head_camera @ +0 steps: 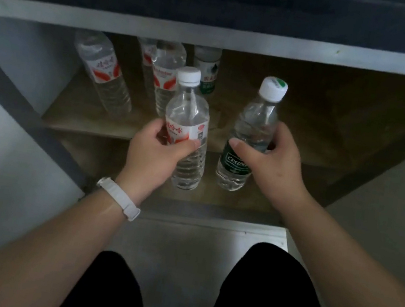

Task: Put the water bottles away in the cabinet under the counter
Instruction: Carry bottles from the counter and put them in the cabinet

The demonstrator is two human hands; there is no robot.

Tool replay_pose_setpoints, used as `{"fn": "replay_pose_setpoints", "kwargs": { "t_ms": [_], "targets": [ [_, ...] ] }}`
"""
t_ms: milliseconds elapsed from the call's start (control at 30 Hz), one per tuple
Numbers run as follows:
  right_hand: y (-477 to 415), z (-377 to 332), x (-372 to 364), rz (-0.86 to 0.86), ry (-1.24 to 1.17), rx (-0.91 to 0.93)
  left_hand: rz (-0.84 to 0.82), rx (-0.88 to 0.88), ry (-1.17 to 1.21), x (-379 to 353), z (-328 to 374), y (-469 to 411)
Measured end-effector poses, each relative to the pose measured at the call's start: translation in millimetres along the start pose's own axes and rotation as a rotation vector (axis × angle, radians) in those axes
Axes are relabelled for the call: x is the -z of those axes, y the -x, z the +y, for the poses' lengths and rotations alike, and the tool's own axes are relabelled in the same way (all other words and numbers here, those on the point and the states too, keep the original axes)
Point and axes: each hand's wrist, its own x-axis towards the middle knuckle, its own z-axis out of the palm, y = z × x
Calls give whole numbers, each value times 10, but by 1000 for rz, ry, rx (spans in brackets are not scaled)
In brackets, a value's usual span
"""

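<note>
Open cabinet (305, 132): bottles standing rear-left (103, 71), shelf's right half bare. Left hand (154, 151) is gripping a red-labelled bottle (187, 124); right hand (271, 161) is gripping a green-labelled bottle (249, 134), both at the shelf's front edge.

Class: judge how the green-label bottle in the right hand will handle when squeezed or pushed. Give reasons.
The green-label bottle seems water-filled and capped, so probably heavy for its size. Its clear plastic likely dents where the right hand grips. Tall and narrow, it may tip if pushed near the cap.
</note>
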Motion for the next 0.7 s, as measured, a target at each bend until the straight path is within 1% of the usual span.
{"fn": "replay_pose_setpoints", "kwargs": {
  "t_ms": [133,300,500,700],
  "targets": [
    [-234,-50,14,44,-17,58,-12,-70,32,-93,131,-216],
    [-572,-108,56,60,15,80,16,-124,46,-240,267,-480],
    [-993,-54,62,57,34,72,63,-134,27,-485,304,-784],
    [-1337,56,-31,67,34,92,102,-80,28,-660,222,-1004]
  ]
}}
